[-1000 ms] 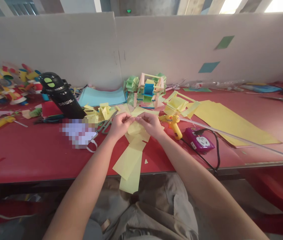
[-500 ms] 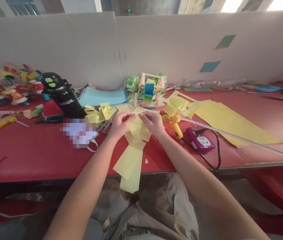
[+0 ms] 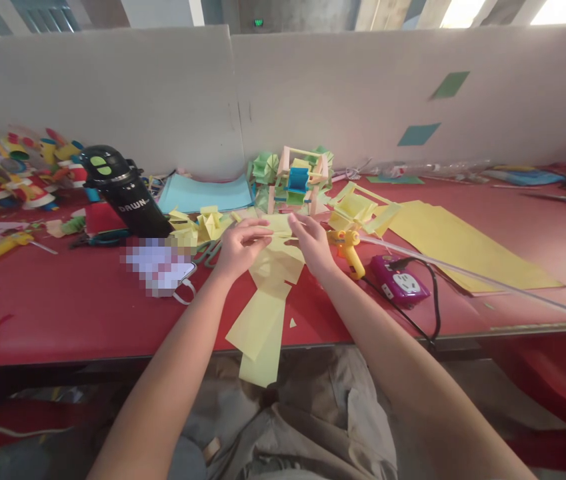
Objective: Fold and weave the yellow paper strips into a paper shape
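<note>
Over a pile of yellow paper pieces (image 3: 273, 263), my left hand (image 3: 245, 245) and my right hand (image 3: 310, 245) face each other. A small piece of yellow paper (image 3: 283, 235) spans the gap, almost edge-on, with the fingers of both hands bent about its ends. My right thumb points up; the left fingers reach across toward the right hand. Long yellow strips (image 3: 261, 323) lie below the hands and hang over the table edge. Just right of my right hand lies a yellow glue gun (image 3: 350, 250). Scissors (image 3: 207, 253) are partly hidden beside my left hand.
A model with a stick frame (image 3: 299, 180) stands behind the hands, near folded yellow paper shapes (image 3: 210, 223). A black bottle (image 3: 125, 197) and a phone (image 3: 163, 267) are left. Right are a purple power socket (image 3: 403, 280), yellow sheets (image 3: 467, 247) and a long clear rod (image 3: 483, 273).
The paper hung down from both pinching hands; now it lies nearly edge-on between them. The fingers have loosened and shifted, and my right thumb has risen.
</note>
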Demonstrator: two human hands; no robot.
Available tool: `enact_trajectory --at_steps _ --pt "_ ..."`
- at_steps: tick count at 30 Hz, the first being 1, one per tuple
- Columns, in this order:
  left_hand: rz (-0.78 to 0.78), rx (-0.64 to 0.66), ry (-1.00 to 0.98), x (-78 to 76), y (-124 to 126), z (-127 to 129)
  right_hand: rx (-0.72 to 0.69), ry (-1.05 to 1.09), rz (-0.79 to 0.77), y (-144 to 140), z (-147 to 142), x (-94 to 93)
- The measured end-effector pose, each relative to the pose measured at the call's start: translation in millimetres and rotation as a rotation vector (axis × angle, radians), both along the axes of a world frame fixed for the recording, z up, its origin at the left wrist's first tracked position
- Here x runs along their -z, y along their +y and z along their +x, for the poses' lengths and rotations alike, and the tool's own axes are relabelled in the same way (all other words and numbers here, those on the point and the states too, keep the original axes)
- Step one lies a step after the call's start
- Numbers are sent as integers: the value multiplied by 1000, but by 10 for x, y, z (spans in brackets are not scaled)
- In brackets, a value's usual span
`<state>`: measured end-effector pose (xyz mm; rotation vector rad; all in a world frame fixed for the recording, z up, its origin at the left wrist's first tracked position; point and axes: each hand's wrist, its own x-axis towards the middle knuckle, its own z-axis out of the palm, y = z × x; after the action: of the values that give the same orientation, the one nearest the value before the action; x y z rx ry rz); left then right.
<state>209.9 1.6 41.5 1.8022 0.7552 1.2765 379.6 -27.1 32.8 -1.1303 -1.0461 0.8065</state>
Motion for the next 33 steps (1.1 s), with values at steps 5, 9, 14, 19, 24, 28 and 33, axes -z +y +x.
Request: enact_trajectory --at_steps 5,9,14,19,24,28,33 --pt "-58 24 71 -73 -69 -18 1 -65 79 63 33 100" --pt "-172 -47 8 -4 0 7 -7 -128 101 68 34 133" --pt "-285 -75 -5 116 98 28 97 -273 173 49 29 126" --pt "-267 -128 80 91 74 8 177 -326 163 54 53 117" --pt "-218 -117 122 92 62 4 182 -351 139 69 65 162" --pt "-213 -125 105 135 94 8 146 -359 171 63 56 187" --pt "-251 -150 67 127 83 23 172 -397 171 26 36 134"
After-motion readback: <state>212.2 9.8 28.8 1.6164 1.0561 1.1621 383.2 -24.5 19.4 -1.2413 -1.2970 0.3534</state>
